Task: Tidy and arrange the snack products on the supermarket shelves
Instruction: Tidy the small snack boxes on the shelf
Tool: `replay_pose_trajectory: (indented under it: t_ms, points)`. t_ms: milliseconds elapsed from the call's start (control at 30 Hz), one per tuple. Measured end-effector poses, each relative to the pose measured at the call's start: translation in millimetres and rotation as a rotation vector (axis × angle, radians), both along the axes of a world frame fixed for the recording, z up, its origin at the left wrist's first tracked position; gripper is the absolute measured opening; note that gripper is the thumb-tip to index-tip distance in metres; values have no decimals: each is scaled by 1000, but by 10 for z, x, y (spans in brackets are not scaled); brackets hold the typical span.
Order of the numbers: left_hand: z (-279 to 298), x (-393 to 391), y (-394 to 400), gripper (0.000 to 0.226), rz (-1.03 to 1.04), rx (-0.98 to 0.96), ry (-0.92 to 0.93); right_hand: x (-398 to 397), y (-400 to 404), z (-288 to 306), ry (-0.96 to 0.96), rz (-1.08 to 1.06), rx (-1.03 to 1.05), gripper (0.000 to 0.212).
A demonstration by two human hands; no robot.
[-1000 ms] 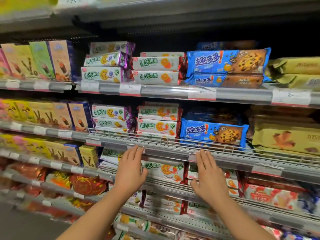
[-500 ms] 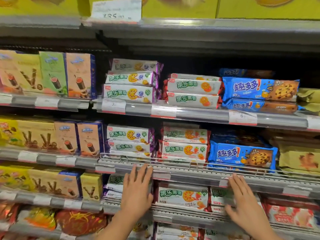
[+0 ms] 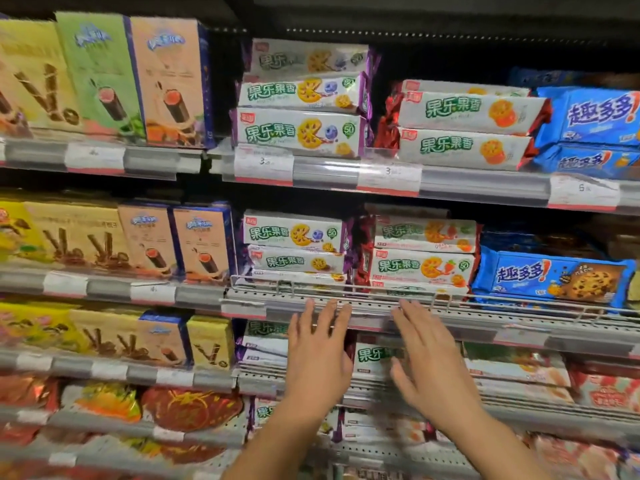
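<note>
1. Reaching: left hand (image 3: 320, 355) and right hand (image 3: 427, 362), fingers straight, slightly spread, holding nothing, tips at the wire-fronted shelf edge (image 3: 346, 303).
2. Biscuit packs (image 3: 420, 266), stacked flat just behind that edge, above the fingertips.
3. Handling, judged: light, slick film wrap over a stiff tray, brittle contents.
4. Hold, judged: long sides, mid-length; crimped ends crumple.

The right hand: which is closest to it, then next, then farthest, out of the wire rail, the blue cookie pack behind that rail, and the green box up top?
From the right hand:
1. Wire rail, just above its fingertips.
2. Blue cookie pack, up and to the right.
3. Green box, top shelf, far left.
</note>
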State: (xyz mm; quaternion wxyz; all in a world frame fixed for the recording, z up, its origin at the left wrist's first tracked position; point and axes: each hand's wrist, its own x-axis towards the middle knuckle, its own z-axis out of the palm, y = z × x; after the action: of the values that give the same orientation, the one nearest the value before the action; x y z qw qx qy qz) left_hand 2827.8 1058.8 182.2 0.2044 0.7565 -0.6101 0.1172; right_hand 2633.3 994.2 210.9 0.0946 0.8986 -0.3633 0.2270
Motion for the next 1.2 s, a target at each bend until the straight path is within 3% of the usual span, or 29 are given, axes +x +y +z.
replay_pose_trajectory:
  t_ms: [200, 433, 600, 733, 1067, 1200]
  points:
    - [47, -15, 42, 79, -1, 35, 7, 181, -112, -292, 63, -46, 59, 88]
    - [104, 310, 298, 74, -71, 42, 31, 295, -76, -385, -72, -63, 80, 84]
    - [8, 1063, 690, 64, 111, -140, 107, 282, -80, -386, -95, -51, 46, 81]
    - [-82, 1694, 954, 66, 237, -171, 125, 315, -73, -414, -84, -107, 53, 79]
    - [-261, 2556, 1021, 77, 116, -113, 3, 1083, 229, -369, -336, -470, 90, 83]
    - [-269, 2723, 1072, 75, 41, -120, -13, 1426, 540, -264, -327, -440, 30, 75]
